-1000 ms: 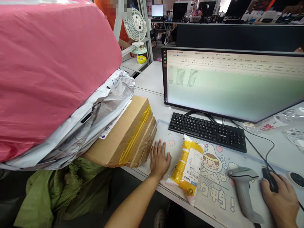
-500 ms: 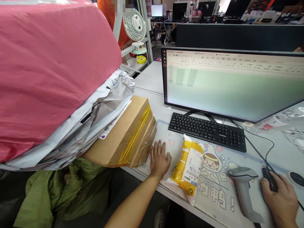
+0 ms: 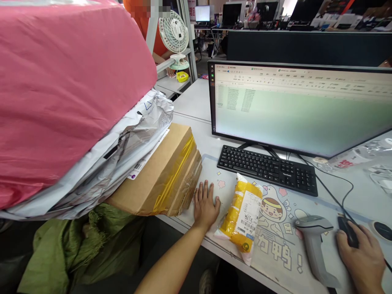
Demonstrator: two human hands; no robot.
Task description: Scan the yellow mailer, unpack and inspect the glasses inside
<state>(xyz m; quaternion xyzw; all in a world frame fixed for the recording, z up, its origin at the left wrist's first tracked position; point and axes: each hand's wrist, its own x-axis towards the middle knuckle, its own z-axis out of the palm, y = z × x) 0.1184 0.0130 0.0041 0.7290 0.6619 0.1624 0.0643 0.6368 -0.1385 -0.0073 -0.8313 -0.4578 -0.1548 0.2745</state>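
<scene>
My left hand (image 3: 206, 206) lies flat on the desk mat (image 3: 277, 261), fingers spread, between a stack of cardboard boxes (image 3: 159, 175) and a yellow and white parcel (image 3: 243, 216) with a label. At the right edge my right hand (image 3: 361, 253) is wrapped over a black mouse (image 3: 348, 231). A grey barcode scanner (image 3: 315, 249) rests on the mat just left of that hand. Behind the parcel is a black keyboard (image 3: 266, 167), below a monitor (image 3: 300, 110) that shows a spreadsheet.
Large pink (image 3: 70, 81) and white packages (image 3: 122, 143) lean over the boxes at the left. A green sack (image 3: 79, 249) hangs below. A fan (image 3: 174, 32) and a person in orange (image 3: 137, 12) are behind. Clear plastic packaging (image 3: 352, 159) and cables lie at the right.
The other person's hand beside the fan has shifted slightly to the right. My two hands, the parcel and the scanner have not visibly moved.
</scene>
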